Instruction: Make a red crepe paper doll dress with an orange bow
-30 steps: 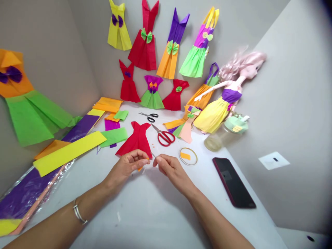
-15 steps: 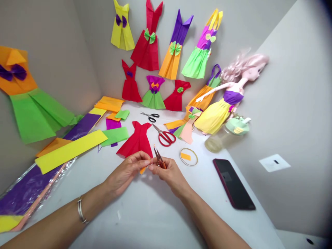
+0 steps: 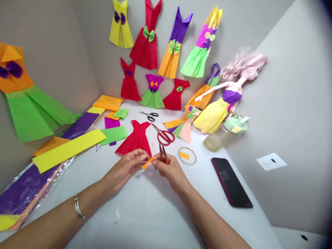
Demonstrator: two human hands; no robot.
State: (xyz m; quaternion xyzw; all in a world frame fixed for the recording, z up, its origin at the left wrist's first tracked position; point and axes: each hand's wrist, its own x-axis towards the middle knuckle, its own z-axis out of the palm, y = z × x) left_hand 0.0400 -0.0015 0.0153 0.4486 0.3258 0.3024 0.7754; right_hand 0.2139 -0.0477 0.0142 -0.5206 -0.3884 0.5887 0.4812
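Observation:
A small folded strip of orange paper [image 3: 147, 163] lies between my two hands. My left hand [image 3: 132, 162] is closed, its thumb and fingers pinching at the strip's left side; a thin pale strand shows there, too fine to identify. My right hand [image 3: 166, 169] grips small scissors [image 3: 162, 152], blades upward and slightly apart, and its thumb and fingertip also pinch the strip's upper end. Just beyond my hands a red paper dress [image 3: 136, 138] lies flat. Tiny orange scraps [image 3: 153, 145] rest beside it.
Red-handled scissors [image 3: 166, 137] and black-handled scissors [image 3: 151, 116] lie farther back. To the right are a gold ring [image 3: 195, 157] around an orange piece, a phone [image 3: 230, 183], a jar [image 3: 212, 143] and a doll [image 3: 220, 110]. Paper sheets [image 3: 70, 150] lie left; paper dresses hang behind.
My right hand has turned slightly and moved right with the scissors, away from my left hand. More of the orange strip shows between them. Tiny orange scraps now lie on the table.

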